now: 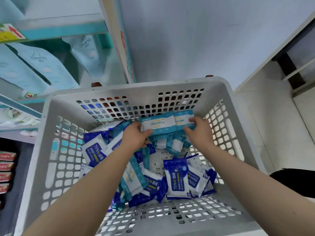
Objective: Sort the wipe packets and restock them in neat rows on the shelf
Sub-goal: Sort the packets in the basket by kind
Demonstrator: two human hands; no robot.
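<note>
**Both hands lift teal wipe packets at the far wall of the basket**

The white perforated basket [235, 126] fills the lower view, and everything here is placed from it. Against its near side lies a loose heap of dark blue packets [177, 179], white-faced and printed "75%" with "Alcohol Wipes" and Chinese characters; more of the same pile up along its left wall. Among them lie slimmer teal-edged packets [133, 178] with a yellow ring on a white panel. A bare patch of the basket floor shows in the middle.

Both bare forearms reach in over the near rim. Close to the far wall, the left hand [136, 137] and the right hand [198, 133] hold a row of teal packets [158, 124] between them, side by side, Chinese text facing up. Each grip is closed on the row: the left pinches the left end, thumb on top; the right pinches the right end. More teal packets [172, 144] lie jumbled just beneath the held row.

Beyond the basket's far left corner stand teal shelves [68, 30] carrying pale blue pouches [39, 65] marked "Giving". A yellow tag with a red arrow [12, 32] hangs on the shelf edge. Left of the basket sit red boxes [6, 166], writing unreadable.
</note>
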